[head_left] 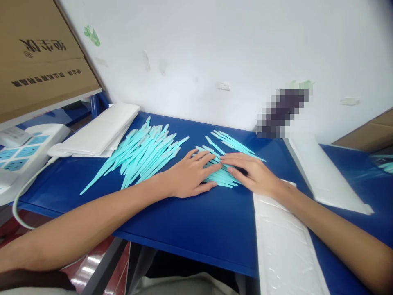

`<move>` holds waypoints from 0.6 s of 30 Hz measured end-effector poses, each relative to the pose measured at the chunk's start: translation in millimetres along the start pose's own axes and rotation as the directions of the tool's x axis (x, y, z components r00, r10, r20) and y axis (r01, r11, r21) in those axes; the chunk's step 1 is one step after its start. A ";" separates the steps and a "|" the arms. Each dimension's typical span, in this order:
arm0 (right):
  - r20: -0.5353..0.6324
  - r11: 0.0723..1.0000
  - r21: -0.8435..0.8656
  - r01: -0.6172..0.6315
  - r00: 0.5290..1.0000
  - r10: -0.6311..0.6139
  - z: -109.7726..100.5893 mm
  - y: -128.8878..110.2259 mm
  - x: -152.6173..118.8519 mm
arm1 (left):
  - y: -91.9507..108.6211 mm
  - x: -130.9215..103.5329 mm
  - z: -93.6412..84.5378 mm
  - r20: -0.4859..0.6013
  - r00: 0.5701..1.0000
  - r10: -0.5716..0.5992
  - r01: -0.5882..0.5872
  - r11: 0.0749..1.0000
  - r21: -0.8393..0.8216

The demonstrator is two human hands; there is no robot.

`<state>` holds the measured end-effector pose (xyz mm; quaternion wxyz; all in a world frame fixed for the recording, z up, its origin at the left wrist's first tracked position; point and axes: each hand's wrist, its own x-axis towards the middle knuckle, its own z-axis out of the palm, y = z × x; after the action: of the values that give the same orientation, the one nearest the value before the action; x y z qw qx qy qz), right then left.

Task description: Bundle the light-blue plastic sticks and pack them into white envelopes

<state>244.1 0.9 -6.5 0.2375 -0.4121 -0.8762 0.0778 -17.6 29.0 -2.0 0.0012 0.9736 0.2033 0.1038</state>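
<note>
Left hand [190, 175] and right hand [257, 174], open and close together, cover a bunch of turquoise razor-like sticks [221, 179]; partway gathered, it seems, with the bigger heap [150, 149] lying loose!

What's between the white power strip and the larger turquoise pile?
In the head view, flat white packets lie between the power strip and larger turquoise pile; nearer the person, a white cable and blue table.

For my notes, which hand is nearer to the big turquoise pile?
Left. The left hand is just right of the big turquoise pile; the right hand is farther right.
</note>
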 end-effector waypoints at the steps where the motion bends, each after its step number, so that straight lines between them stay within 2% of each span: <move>1: -0.002 1.000 0.004 0.001 1.000 -0.001 -0.1 -0.1 0.1 | -0.1 0.2 -0.6 -0.013 1.000 0.006 -0.006 1.000 -0.006; 8: -0.030 0.997 0.074 -0.011 0.999 0.013 -3.1 -2.1 -2.1 | -1.1 0.2 -1.4 -0.028 1.000 -0.001 0.000 0.998 -0.061; 11: -0.099 0.996 0.088 -0.006 0.995 0.015 -4.0 -3.3 -2.8 | -1.5 0.1 -0.7 -0.017 0.999 -0.040 0.039 0.996 -0.082; 14: -0.167 1.000 0.000 -0.011 0.986 0.011 -3.3 -4.3 -1.2 | -2.2 2.3 -1.1 0.010 0.995 -0.096 0.097 0.990 -0.100; 16: -0.124 0.996 -0.083 -0.041 0.992 0.031 -3.0 -4.8 0.7 | -3.3 5.3 -1.9 0.033 0.992 -0.119 0.122 0.986 -0.116; 18: -0.028 0.988 -0.145 -0.045 0.999 0.041 -3.7 -4.9 2.4 | -5.0 9.0 -2.5 0.056 0.990 -0.127 0.133 0.983 -0.123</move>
<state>241.2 -0.7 -0.8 0.2159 -0.4481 -0.8674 0.0135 -12.1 37.0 2.0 0.0744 0.9584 0.2594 0.0926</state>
